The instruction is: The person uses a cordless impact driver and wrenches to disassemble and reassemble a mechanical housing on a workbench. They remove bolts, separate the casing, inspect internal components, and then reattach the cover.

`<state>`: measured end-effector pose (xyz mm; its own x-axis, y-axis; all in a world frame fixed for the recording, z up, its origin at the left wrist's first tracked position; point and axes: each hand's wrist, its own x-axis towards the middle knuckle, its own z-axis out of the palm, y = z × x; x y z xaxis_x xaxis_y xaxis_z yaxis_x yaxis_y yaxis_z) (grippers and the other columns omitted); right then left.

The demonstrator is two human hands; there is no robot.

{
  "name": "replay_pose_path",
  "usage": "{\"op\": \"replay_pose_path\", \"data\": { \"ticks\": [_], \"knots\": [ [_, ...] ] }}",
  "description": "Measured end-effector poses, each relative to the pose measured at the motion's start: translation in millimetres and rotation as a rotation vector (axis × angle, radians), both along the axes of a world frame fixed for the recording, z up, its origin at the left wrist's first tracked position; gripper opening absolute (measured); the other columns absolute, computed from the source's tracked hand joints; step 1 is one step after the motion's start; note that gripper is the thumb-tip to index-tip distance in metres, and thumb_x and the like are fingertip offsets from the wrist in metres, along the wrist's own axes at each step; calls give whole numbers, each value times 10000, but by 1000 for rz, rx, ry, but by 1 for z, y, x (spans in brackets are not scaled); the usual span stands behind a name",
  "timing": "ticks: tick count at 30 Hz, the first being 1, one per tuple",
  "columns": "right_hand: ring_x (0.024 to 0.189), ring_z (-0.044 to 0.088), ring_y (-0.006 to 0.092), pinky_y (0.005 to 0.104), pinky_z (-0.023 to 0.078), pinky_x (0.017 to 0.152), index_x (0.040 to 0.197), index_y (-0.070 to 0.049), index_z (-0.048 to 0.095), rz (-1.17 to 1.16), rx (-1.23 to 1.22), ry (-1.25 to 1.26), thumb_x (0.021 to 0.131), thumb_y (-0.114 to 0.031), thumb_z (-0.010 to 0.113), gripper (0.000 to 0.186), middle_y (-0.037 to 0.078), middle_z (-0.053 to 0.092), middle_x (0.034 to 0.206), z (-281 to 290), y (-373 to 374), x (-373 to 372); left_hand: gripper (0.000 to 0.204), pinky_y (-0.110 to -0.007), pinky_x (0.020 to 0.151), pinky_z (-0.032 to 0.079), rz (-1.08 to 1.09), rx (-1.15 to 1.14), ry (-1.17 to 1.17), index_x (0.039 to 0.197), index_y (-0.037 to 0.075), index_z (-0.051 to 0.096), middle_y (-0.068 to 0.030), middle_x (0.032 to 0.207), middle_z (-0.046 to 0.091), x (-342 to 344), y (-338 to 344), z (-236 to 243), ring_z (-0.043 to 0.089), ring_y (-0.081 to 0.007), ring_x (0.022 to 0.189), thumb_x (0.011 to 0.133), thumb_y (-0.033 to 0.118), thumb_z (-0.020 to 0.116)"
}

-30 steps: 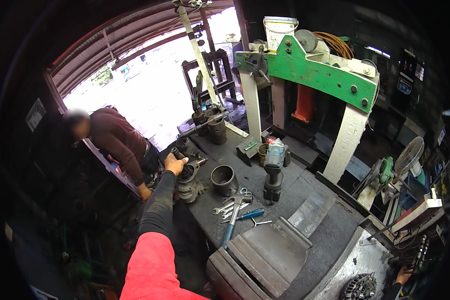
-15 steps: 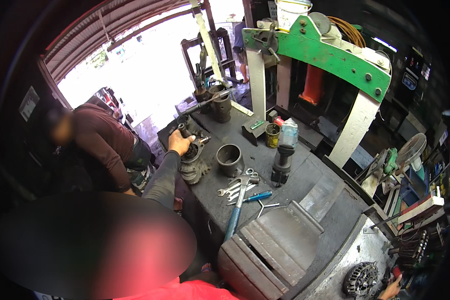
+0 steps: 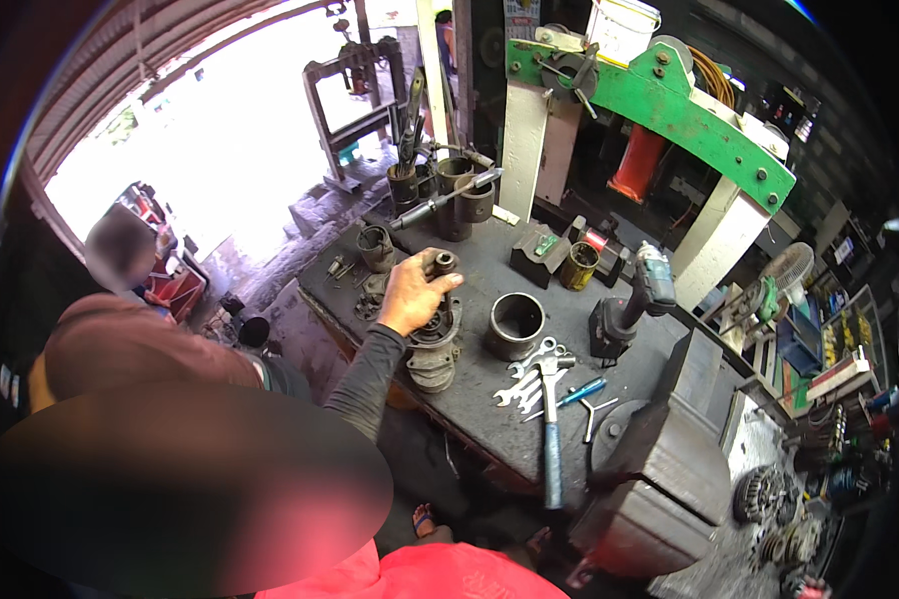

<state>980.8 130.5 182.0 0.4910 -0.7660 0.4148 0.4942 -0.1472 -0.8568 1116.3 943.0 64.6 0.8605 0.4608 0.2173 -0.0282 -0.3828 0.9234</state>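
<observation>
My left hand reaches over the workbench, fingers and thumb wrapped around the top of an upright metal shaft. A round collar with a hole tops this shaft, and its lower end stands in a grey cast-metal housing near the bench's left edge. To the right of it sits an open metal cylinder. Beyond the hand is a small metal cup beside loose small parts. My right hand is out of the picture. A blurred dark patch covers part of the lower left.
Several wrenches, a blue-handled hammer, a screwdriver and a cordless impact driver are on the bench. A large vise stands at its near right. Behind rises a green-beamed press. A co-worker bends at the left.
The view has shifted, so the bench sits further right in the picture. My left hand stays on the shaft. A hand at the lower right edge has gone out of sight.
</observation>
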Motion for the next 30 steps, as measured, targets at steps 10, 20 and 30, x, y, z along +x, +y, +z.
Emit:
{"op": "replay_pose_path", "data": {
  "ticks": [10, 20, 30],
  "knots": [
    [753, 672, 197, 320, 576, 647, 1468, 6, 388, 715, -343, 414, 909, -201, 720, 682, 142, 663, 1014, 65, 302, 12, 372, -332, 803, 583, -9, 36, -130, 1116, -5, 728, -155, 1008, 786, 1, 7, -8, 766, -189, 909, 809, 141, 879],
    [843, 710, 412, 426, 560, 740, 1127, -54, 616, 1110, -1443, 420, 727, -148, 831, 464, 188, 707, 880, 89, 557, 145, 369, -300, 778, 578, -59, -19, -142, 1117, -28, 736, -118, 982, 790, -6, 22, -7, 728, -135, 850, 812, 119, 881],
    [743, 693, 411, 469, 559, 675, 811, -54, 780, 994, -2080, 368, 766, -244, 727, 202, 177, 691, 714, 118, 694, 208, 342, -281, 744, 568, -239, 44, -191, 1117, -7, 758, -81, 908, 794, 3, 32, 3, 698, -88, 796, 804, 63, 876]
  ]
}}
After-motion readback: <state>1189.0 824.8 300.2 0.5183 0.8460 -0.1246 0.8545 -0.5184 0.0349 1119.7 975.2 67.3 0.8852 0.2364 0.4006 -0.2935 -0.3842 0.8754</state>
